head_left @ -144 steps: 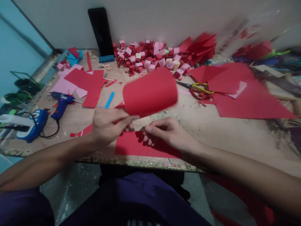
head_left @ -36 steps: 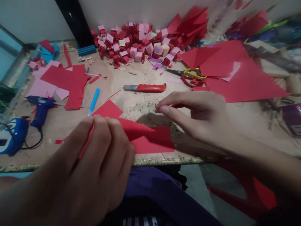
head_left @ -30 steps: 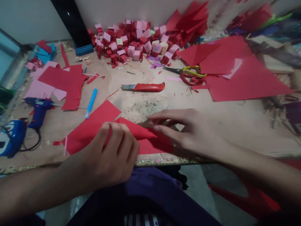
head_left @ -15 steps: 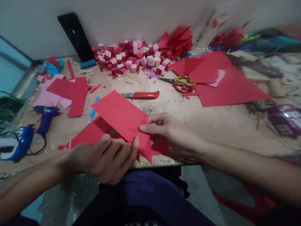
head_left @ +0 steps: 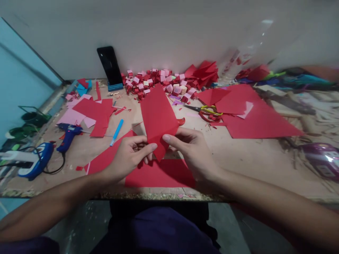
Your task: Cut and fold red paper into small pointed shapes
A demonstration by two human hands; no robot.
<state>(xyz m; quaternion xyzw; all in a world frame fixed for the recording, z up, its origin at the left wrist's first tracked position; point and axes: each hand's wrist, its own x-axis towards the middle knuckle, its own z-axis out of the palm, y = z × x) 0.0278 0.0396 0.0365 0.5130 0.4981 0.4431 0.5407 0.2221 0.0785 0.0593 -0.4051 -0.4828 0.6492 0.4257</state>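
Note:
A piece of red paper (head_left: 159, 114), folded at its lower end, is held up above the table between both hands. My left hand (head_left: 134, 151) pinches its lower left edge, thumb in front and fingers behind. On the right edge my right hand (head_left: 190, 146) grips it the same way, with the thumb lying on the folded part. Beneath the hands a larger red sheet (head_left: 161, 176) lies flat near the table's front edge. The held paper covers most of a red-handled knife (head_left: 181, 121); only the handle's end shows.
Scissors (head_left: 205, 111) lie right of centre beside large red sheets (head_left: 259, 123). Many small pink and red paper boxes (head_left: 159, 83) are heaped by the wall, near a phone (head_left: 109, 65) on a stand. At left are a glue gun (head_left: 69, 135), a blue pen (head_left: 117, 132) and a power strip (head_left: 39, 160).
The red paper has turned more upright, its far end swinging from the left toward the wall. My left hand has shifted its hold, thumb now at the lower edge. The camera view has tilted upward.

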